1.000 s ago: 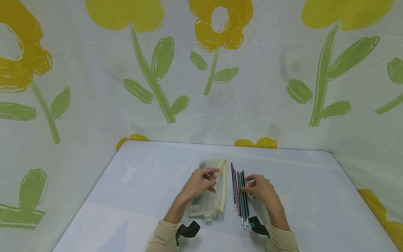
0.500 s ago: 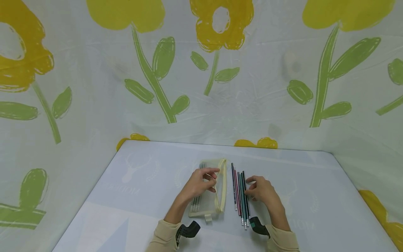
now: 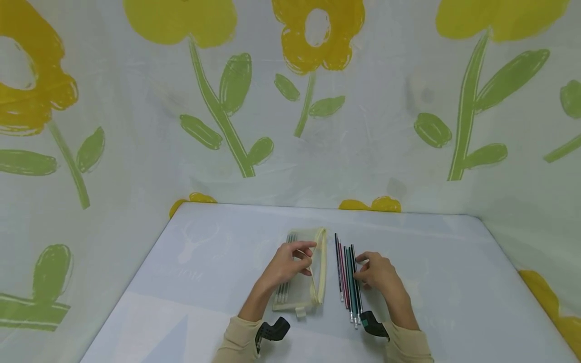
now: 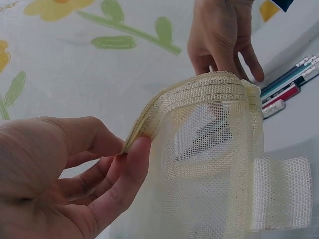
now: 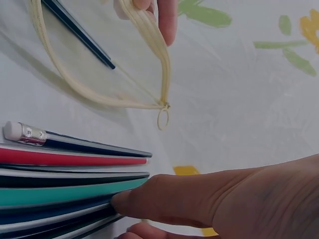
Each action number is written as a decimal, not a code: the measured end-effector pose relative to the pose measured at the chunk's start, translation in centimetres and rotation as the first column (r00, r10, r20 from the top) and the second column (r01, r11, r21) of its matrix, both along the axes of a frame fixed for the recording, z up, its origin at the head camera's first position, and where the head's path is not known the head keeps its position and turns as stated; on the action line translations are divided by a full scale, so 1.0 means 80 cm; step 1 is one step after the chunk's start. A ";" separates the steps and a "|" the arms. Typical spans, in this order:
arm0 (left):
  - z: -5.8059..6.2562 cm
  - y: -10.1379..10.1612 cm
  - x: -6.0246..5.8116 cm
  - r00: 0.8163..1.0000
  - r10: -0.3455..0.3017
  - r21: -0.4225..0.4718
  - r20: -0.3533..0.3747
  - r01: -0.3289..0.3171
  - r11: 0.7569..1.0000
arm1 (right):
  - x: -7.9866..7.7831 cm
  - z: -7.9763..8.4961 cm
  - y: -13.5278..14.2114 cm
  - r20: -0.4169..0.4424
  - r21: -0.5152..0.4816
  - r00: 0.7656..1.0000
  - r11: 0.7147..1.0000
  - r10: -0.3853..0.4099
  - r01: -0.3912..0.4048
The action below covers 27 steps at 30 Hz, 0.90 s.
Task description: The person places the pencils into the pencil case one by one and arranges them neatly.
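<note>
A pale yellow mesh pencil pouch (image 3: pixel 297 295) lies on the table with its zipped mouth held apart. My left hand (image 3: pixel 287 262) pinches one side of that mouth between thumb and fingers, lifting the zipper edge (image 4: pixel 164 99). Inside the pouch several dark pencils (image 3: pixel 282 292) show through the mesh. Right of it lies a loose row of pencils (image 3: pixel 348 287), red, teal and dark, with white erasers toward me. My right hand (image 3: pixel 378 272) is at the row's right edge, thumb and index apart. Its thumb (image 5: pixel 164 199) touches a dark blue pencil; the other fingers are mostly hidden.
The pale table (image 3: pixel 218 302) extends on both sides of the pouch and pencils. Behind and beside it hangs a flower-printed sheet (image 3: pixel 363 141). A small fabric tab (image 4: pixel 281 194) sticks out from the pouch's near end.
My right hand has drawn slightly to the right, from over the pencils to the row's right edge. The left hand keeps its pinch on the pouch.
</note>
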<state>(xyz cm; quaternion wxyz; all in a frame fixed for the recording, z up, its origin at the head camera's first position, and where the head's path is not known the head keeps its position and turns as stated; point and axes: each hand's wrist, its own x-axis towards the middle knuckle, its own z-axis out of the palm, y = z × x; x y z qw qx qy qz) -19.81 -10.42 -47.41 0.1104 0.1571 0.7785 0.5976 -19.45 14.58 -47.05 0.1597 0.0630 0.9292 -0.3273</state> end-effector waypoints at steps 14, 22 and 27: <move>-0.007 0.003 0.005 0.998 0.054 0.029 0.021 -0.055 0.998 | 0.012 -0.009 0.001 -0.060 -0.038 0.998 0.999 -0.037 0.034; -0.004 0.017 0.016 0.987 0.163 0.103 -0.007 -0.161 0.982 | 0.014 -0.012 -0.001 -0.111 0.008 0.993 0.999 -0.039 0.041; 0.018 0.020 0.032 0.982 0.187 0.116 -0.012 -0.184 0.976 | 0.017 -0.009 -0.007 -0.152 0.091 0.988 0.995 -0.018 0.032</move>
